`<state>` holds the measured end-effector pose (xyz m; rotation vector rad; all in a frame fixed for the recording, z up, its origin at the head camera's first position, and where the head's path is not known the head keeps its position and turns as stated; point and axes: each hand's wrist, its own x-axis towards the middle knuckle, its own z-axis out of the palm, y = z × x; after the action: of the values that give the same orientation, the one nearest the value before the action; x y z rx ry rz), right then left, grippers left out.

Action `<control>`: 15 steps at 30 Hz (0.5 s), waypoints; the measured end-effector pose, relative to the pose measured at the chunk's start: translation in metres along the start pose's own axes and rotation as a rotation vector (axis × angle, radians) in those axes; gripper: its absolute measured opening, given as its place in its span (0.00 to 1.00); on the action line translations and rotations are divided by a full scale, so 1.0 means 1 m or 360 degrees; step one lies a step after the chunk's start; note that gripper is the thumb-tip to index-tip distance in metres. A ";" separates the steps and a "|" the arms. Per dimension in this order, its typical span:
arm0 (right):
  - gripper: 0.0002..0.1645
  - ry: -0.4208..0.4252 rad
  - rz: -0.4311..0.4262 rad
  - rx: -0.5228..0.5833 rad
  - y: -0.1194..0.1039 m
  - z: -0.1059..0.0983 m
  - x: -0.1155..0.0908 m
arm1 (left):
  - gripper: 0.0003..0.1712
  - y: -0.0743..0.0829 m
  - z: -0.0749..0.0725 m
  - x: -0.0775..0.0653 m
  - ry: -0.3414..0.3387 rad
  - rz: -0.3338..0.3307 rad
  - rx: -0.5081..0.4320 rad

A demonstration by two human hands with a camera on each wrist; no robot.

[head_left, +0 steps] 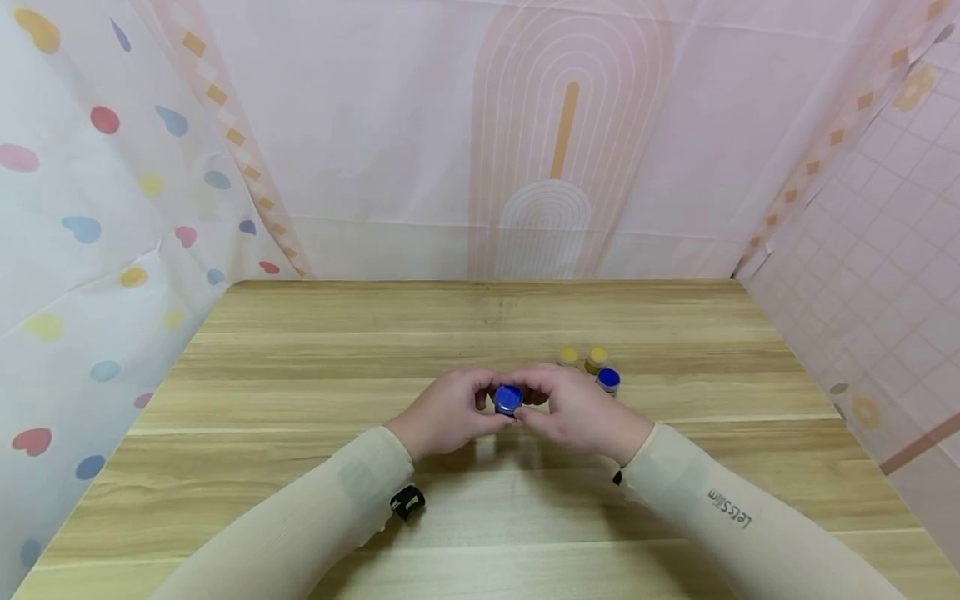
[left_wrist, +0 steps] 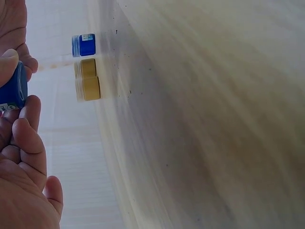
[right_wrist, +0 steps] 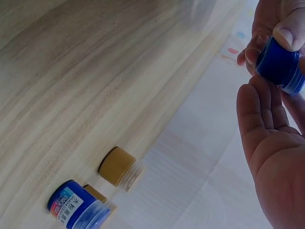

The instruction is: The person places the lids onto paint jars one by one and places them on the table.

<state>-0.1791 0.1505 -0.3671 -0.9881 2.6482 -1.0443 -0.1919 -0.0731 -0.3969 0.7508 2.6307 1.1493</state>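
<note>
A small paint jar (head_left: pixel 508 399) with blue paint and a clear ridged lid is held between both hands above the table, lid end up. My left hand (head_left: pixel 450 408) grips it from the left, thumb in front. From the right, my right hand (head_left: pixel 577 408) holds the same jar, its thumb near the front edge and its fingers behind. The right wrist view shows the blue body of the jar (right_wrist: pixel 276 62) among the fingertips. Part of its lid is covered there.
Just right of the hands stand another blue paint jar (head_left: pixel 608 379) and two yellow paint jars (head_left: pixel 597 358), (head_left: pixel 568 356), close together on the wooden table (head_left: pixel 337 333). Patterned cloth (head_left: pixel 375 125) hangs behind the table and along both sides.
</note>
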 end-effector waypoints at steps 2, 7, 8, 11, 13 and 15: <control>0.23 0.0007 0.0026 0.0015 0.000 0.001 0.000 | 0.13 0.000 0.000 0.000 0.0001 0.0008 0.0003; 0.18 0.0035 0.0129 0.0093 -0.001 0.004 0.003 | 0.13 0.000 0.001 0.001 0.0003 0.0024 -0.0016; 0.18 0.0039 0.0153 0.0110 -0.001 0.004 0.003 | 0.13 0.000 0.001 0.001 0.0004 0.0025 -0.0018; 0.23 0.0034 0.0176 0.0116 -0.002 0.004 0.003 | 0.12 0.000 0.001 0.001 0.0001 0.0019 -0.0022; 0.26 0.0015 0.0143 0.0104 -0.002 0.002 0.003 | 0.12 0.000 0.000 0.000 -0.0002 0.0013 -0.0022; 0.28 -0.0004 0.0089 0.0096 -0.002 0.000 0.004 | 0.11 0.000 -0.001 0.000 -0.0004 0.0010 -0.0028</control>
<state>-0.1807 0.1468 -0.3656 -0.8976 2.6092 -1.1031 -0.1924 -0.0734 -0.3962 0.7575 2.6141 1.1709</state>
